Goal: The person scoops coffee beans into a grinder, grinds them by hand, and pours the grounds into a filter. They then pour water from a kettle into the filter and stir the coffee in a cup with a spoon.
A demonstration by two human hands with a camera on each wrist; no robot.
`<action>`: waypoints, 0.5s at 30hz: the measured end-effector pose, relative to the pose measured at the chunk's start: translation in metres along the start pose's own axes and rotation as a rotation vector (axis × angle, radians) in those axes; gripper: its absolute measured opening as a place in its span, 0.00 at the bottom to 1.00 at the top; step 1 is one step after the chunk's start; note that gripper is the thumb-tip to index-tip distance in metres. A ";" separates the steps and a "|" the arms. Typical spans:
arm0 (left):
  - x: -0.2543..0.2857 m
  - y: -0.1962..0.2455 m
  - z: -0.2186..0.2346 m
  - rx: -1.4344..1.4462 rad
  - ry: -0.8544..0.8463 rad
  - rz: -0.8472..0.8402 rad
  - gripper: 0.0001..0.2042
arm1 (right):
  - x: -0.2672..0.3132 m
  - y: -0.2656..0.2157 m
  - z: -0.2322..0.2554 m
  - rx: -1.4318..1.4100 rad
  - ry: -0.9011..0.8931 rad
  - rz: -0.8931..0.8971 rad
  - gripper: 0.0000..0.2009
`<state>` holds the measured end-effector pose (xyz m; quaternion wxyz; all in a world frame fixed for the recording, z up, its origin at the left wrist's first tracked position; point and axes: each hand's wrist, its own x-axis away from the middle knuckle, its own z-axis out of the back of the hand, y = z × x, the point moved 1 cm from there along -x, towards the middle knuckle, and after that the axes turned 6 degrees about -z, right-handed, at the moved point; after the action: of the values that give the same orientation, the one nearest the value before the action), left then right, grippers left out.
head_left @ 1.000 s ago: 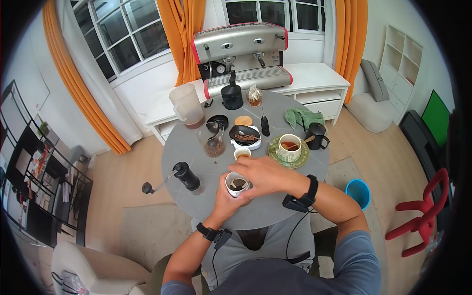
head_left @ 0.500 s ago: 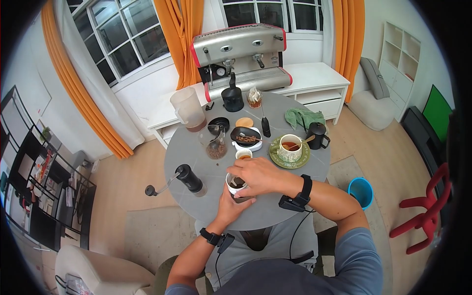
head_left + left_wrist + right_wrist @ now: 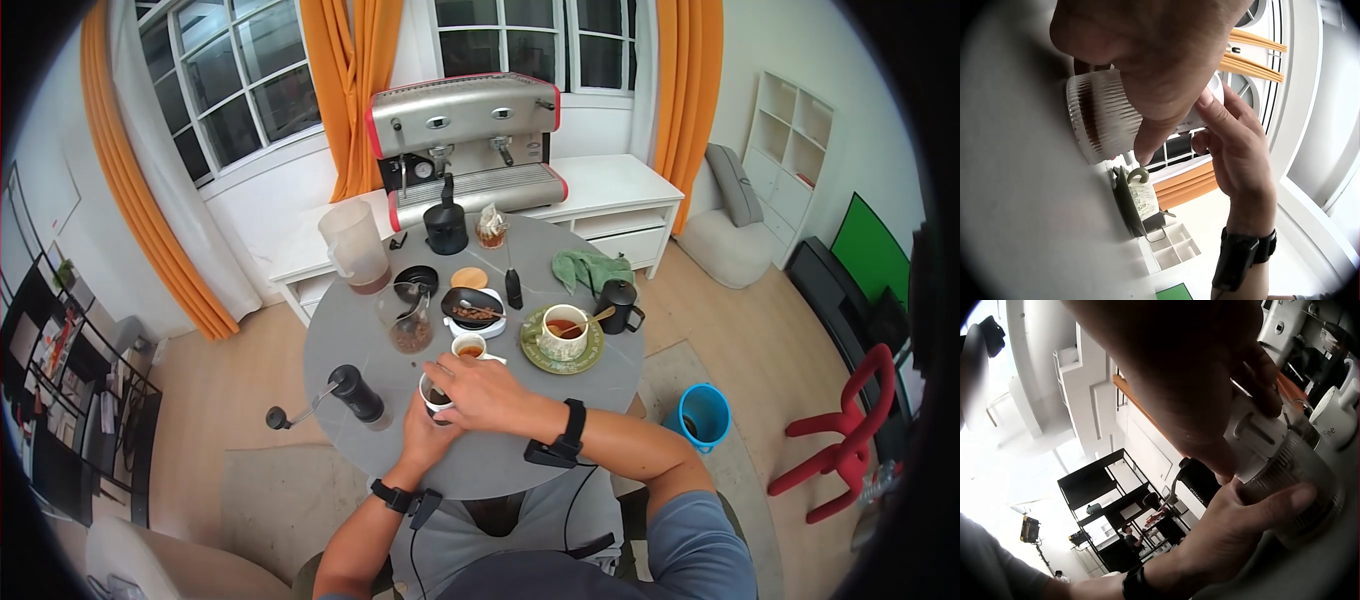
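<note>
My left hand (image 3: 425, 442) grips a clear ribbed glass (image 3: 1094, 115) low on its side, with the thumb across the ribs in the right wrist view. Brown liquid or residue shows through the glass near its base. On its top sits a white translucent piece with a slot (image 3: 1259, 434). From above, its white rim (image 3: 428, 385) surrounds dark contents. My right hand (image 3: 490, 396) reaches over this piece and pinches its edge between thumb and fingers. Just beyond the hands stands a small white cup (image 3: 468, 346) of brown liquid.
Left of the hands stands a black hand grinder (image 3: 356, 393). Behind are a carafe of beans (image 3: 409, 333), a scale (image 3: 475, 326) bearing a black dish of beans, and a pitcher (image 3: 354, 245). To the right are a tea cup (image 3: 560, 345) on a green saucer and a black pot (image 3: 619, 306).
The head view has turned slightly, so the table appears further left and lower. Both hands stay at the glass, the right fingers shifting a little over its top.
</note>
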<state>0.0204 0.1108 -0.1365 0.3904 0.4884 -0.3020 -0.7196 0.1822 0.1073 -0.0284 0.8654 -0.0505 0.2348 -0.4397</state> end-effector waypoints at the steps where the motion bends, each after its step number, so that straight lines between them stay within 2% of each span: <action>1: -0.003 -0.004 0.001 -0.009 0.005 0.000 0.40 | -0.005 0.003 0.000 0.004 -0.016 -0.005 0.36; 3: -0.008 -0.009 0.001 -0.020 0.012 0.005 0.40 | -0.014 0.008 0.006 0.003 -0.036 -0.009 0.36; 5: -0.014 -0.015 0.002 -0.067 -0.009 0.043 0.41 | -0.026 0.015 0.013 0.012 -0.160 -0.002 0.35; 6: -0.015 -0.015 0.002 -0.068 -0.005 0.046 0.41 | -0.030 0.017 0.017 0.011 -0.163 0.001 0.35; 9: -0.016 -0.017 -0.002 -0.058 0.061 0.084 0.42 | -0.038 0.033 0.023 -0.054 -0.017 0.013 0.36; 10: -0.017 -0.017 -0.003 -0.059 0.065 0.079 0.42 | -0.040 0.039 0.026 -0.051 -0.020 0.016 0.36; 12: -0.021 -0.016 -0.004 -0.064 0.073 0.068 0.41 | -0.044 0.046 0.039 -0.129 0.027 -0.102 0.37; 15: -0.023 -0.006 -0.002 -0.051 0.054 0.092 0.41 | -0.051 0.072 0.031 -0.130 0.075 -0.164 0.37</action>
<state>0.0256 0.1332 -0.1317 0.4432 0.4833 -0.2951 -0.6949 0.2234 0.1872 -0.0040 0.8121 -0.1090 0.2903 -0.4944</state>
